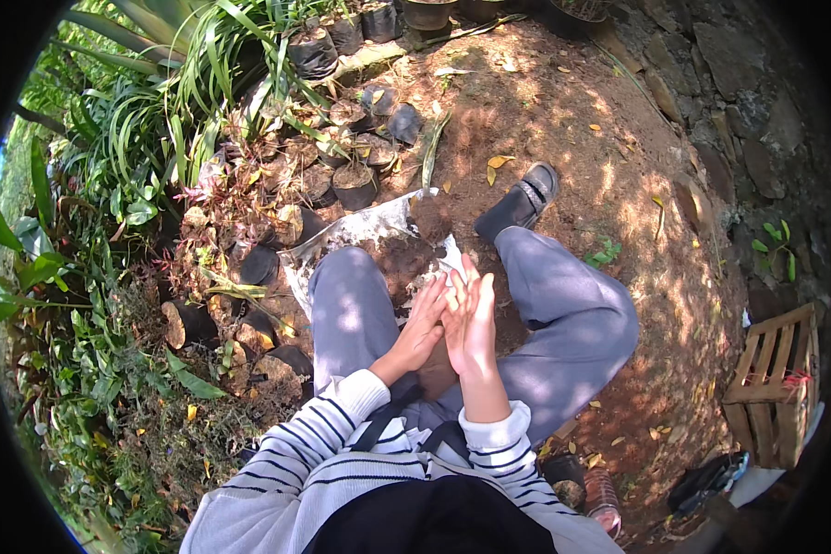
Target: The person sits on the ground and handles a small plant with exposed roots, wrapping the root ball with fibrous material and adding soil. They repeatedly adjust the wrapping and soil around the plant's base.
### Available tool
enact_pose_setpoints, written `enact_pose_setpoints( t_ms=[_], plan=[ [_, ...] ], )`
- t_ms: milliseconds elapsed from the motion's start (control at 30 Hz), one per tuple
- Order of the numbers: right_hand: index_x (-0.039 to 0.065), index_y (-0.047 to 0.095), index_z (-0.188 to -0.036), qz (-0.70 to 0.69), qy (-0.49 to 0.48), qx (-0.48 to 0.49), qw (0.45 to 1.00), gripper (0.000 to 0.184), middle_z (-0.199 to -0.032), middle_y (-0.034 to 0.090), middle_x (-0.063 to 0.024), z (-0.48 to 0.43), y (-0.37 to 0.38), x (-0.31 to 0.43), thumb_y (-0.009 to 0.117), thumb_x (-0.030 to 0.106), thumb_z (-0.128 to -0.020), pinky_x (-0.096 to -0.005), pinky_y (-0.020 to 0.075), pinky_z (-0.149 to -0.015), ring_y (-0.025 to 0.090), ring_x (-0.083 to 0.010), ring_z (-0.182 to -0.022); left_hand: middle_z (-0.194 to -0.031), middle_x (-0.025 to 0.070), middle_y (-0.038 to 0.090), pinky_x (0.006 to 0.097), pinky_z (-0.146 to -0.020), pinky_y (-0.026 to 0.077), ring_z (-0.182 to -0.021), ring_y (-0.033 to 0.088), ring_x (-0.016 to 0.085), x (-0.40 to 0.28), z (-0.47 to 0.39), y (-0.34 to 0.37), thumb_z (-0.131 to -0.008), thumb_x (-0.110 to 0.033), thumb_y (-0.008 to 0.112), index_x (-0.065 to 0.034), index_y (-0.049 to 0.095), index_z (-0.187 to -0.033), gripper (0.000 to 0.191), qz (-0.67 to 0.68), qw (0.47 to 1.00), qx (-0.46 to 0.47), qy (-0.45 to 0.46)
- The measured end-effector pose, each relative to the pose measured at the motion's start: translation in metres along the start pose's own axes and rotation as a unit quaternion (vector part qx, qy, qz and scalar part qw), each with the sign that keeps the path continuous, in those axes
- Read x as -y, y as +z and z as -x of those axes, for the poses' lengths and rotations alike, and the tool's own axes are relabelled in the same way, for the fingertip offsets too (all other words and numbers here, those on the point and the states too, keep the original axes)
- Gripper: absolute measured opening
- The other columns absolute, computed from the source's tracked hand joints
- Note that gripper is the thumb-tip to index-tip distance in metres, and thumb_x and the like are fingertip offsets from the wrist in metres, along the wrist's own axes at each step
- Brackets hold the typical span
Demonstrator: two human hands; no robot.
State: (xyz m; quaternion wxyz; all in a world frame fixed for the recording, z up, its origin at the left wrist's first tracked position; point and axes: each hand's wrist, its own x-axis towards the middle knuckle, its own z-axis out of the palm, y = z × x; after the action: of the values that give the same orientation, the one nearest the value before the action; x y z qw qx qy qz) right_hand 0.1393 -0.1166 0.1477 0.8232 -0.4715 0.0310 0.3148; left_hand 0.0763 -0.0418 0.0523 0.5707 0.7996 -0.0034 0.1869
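My left hand and my right hand meet over my lap, the left fingers against the right palm and fingers. Both hands are flat and extended, and I see nothing held in either. The right palm is turned partly upward, its thumb standing away from the fingers. Beyond the hands, a torn white plastic sheet lies on the ground between my legs. Dark loose soil is spread on it, with a small mound at its far edge. My left knee and the hands hide part of the sheet.
Several soil-filled black nursery bags stand or lie to the left, beside dense plants. A stone wall runs along the right. A wooden crate and a plastic bottle lie at lower right. My sandalled foot rests ahead.
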Motion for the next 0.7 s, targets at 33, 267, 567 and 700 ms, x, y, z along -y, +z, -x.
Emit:
enact_pose_setpoints(
  t_ms=[33, 267, 567, 700],
  plan=[
    [0.005, 0.022, -0.144, 0.024, -0.062, 0.011, 0.998, 0.067, -0.151, 0.022, -0.0134, 0.011, 0.014, 0.021, 0.026, 0.052, -0.097, -0.0397, 0.0138, -0.114, 0.020, -0.0259, -0.140, -0.150, 0.0166, 0.023, 0.0432, -0.114, 0.009, -0.141, 0.015, 0.034, 0.011, 0.004, 0.002, -0.098, -0.040, 0.028, -0.0045, 0.028, -0.143, 0.058, 0.055, 0.996, -0.004, -0.067],
    [0.009, 0.037, -0.140, 0.585, -0.186, 0.050, 0.788, 0.060, -0.149, 0.029, -0.0129, -0.010, -0.039, -0.053, 0.025, 0.048, -0.097, -0.0559, 0.0000, -0.110, 0.015, -0.0348, -0.140, -0.144, 0.0106, 0.034, 0.0427, -0.110, 0.023, -0.133, 0.031, 0.026, -0.050, -0.036, -0.011, -0.085, -0.074, 0.019, -0.0059, 0.027, -0.142, 0.090, 0.656, 0.652, -0.155, -0.348],
    [0.003, 0.043, -0.132, 0.608, -0.070, -0.018, 0.791, 0.053, -0.135, 0.044, -0.0197, -0.027, -0.086, -0.061, 0.058, 0.028, -0.088, -0.0389, 0.0314, -0.105, 0.040, -0.0330, -0.127, -0.107, 0.0108, 0.057, 0.0300, -0.088, 0.044, -0.099, 0.057, 0.021, 0.106, 0.051, -0.140, -0.085, -0.007, 0.056, -0.0004, 0.059, -0.108, 0.025, 0.039, 0.888, -0.401, -0.221],
    [0.004, 0.047, -0.129, 0.544, -0.102, 0.002, 0.833, 0.046, -0.130, 0.051, -0.0166, -0.044, -0.118, -0.080, 0.060, 0.018, -0.088, -0.0370, 0.0379, -0.100, 0.049, -0.0300, -0.121, -0.098, 0.0136, 0.059, 0.0338, -0.085, 0.044, -0.092, 0.058, 0.025, 0.178, 0.128, -0.175, -0.076, -0.009, 0.058, -0.0017, 0.063, -0.095, 0.020, -0.124, 0.740, -0.553, -0.362]
  ],
)
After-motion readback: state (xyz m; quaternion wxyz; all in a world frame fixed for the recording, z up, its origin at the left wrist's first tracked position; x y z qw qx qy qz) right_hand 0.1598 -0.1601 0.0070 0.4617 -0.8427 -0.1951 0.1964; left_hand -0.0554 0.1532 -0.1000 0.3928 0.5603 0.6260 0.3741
